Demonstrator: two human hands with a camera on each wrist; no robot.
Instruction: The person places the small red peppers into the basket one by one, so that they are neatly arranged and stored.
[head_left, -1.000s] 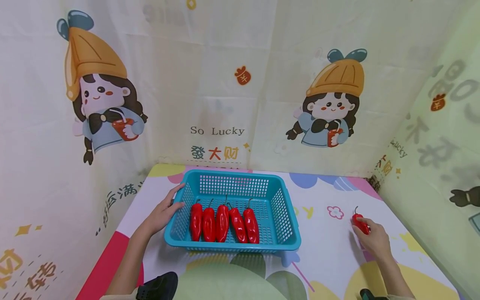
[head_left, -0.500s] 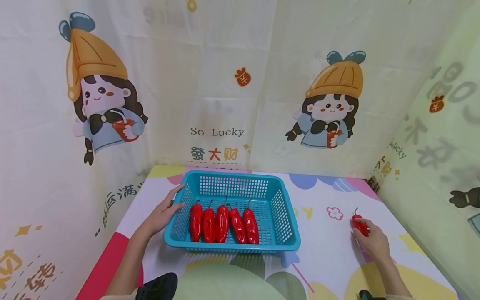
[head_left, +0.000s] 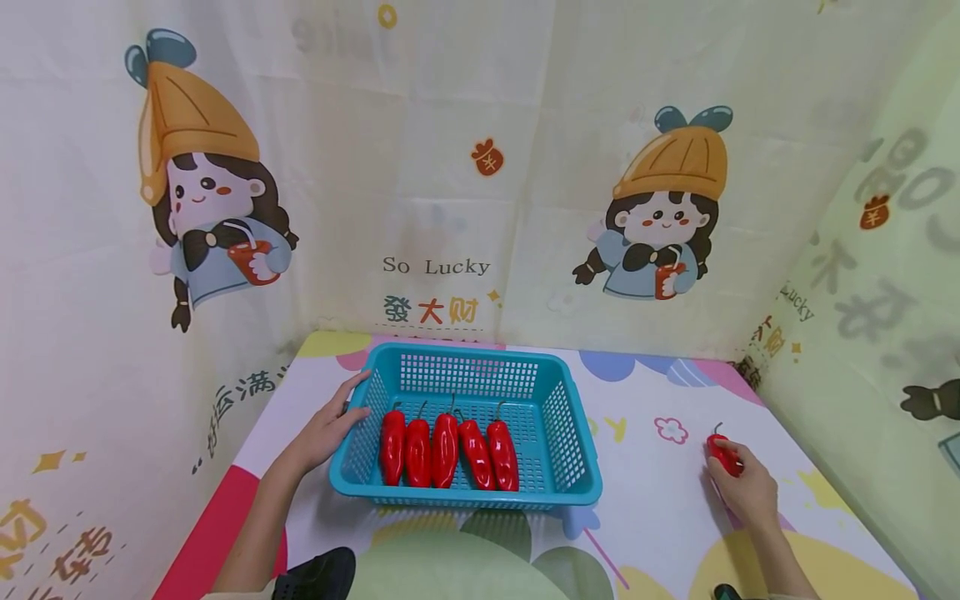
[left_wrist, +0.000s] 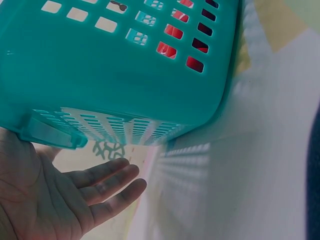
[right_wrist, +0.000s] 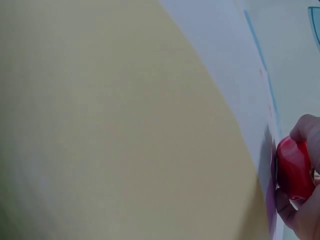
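A turquoise plastic basket stands on the table with several glossy red chili peppers lying side by side in it, stems pointing away. My left hand holds the basket's left rim, the thumb lapping over it. In the left wrist view the basket's handle hides part of this hand, while three of its fingers stretch out beneath. Far to the right, my right hand grips another red chili pepper between thumb and fingers, low over the table. That pepper fills the grip in the right wrist view.
A patterned sheet with cartoon figures hangs behind and along both sides of the table. The white tabletop, printed with coloured shapes, spans the stretch between the basket and my right hand.
My right hand and its pepper have shifted very slightly, the pepper's stem end now a little nearer to me. The left hand and basket keep their place.
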